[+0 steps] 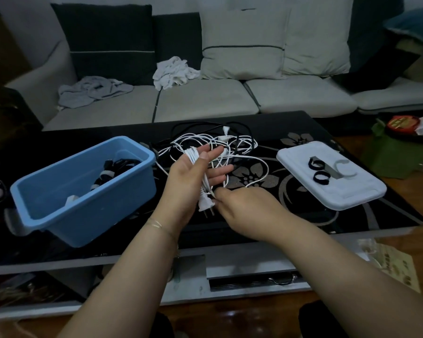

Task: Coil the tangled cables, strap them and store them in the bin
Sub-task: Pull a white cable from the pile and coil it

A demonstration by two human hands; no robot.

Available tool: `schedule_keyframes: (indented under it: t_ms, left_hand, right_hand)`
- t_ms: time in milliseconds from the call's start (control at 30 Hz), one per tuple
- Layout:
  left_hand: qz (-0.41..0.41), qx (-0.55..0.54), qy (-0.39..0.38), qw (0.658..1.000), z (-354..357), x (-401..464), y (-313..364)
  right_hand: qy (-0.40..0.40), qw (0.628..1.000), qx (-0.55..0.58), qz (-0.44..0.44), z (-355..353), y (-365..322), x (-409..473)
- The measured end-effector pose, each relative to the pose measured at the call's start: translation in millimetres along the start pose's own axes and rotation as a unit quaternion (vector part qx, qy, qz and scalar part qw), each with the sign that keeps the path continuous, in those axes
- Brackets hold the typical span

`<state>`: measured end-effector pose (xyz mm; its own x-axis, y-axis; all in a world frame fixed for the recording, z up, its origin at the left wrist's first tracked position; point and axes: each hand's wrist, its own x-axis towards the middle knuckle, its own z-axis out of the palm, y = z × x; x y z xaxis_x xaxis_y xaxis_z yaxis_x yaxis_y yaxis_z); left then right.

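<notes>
1. The left hand (191, 176) is held palm-up above the black floral table (303, 152), fingers spread, with several turns of the white cable (252, 181) wound lengthwise around it; the thumb presses the loops near the fingertips.
2. The white plug (205, 203) of that cable hangs below the heel of the left palm, prongs pointing down.
3. The right hand (244, 211) sits just beside the plug, knuckles up, with the fingers curled in and pinching the white cable close to the plug (the fingertips themselves are hidden under the hand).
4. From the hands, the free length of the white cable runs in a loose arc to the right over the table and back into the tangled cables (217, 140), a heap of white and black leads lying behind the left hand.
5. The blue bin (88, 198) stands on the table to the left, near the left hand but not touching it; it holds a coiled black cable bundle (112, 172) with white bands and a small white piece near the front wall.
6. The white lid (352, 191) lies flat on the right of the table, well apart from the bin, carrying two black straps (319, 172) rolled into rings and a pale curved strap (343, 167).
7. Behind the table is a grey sofa (205, 103) with crumpled cloths (174, 71) on its seat.
</notes>
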<state>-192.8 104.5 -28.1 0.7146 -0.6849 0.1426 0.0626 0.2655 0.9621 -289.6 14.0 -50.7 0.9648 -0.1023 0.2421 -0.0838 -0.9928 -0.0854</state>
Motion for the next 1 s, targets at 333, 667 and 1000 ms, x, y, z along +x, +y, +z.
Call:
schedule_keyframes:
  t_ms: [333,667,1000]
  left_hand:
    - [0.085,0.420,-0.097,0.899,-6.7,4.9,-17.5]
    - [-0.065,0.340,-0.246,0.905,0.1,-8.1,-2.4]
    - [-0.034,0.236,-0.217,0.947,8.0,-9.4,-8.1]
  right_hand:
    - [0.041,0.998,0.042,0.006,-12.5,8.9,-7.3]
    - [0.129,0.958,0.224,0.124,-27.3,37.1,-9.3]
    - [0.174,0.854,0.471,0.137,-23.7,53.4,-3.0]
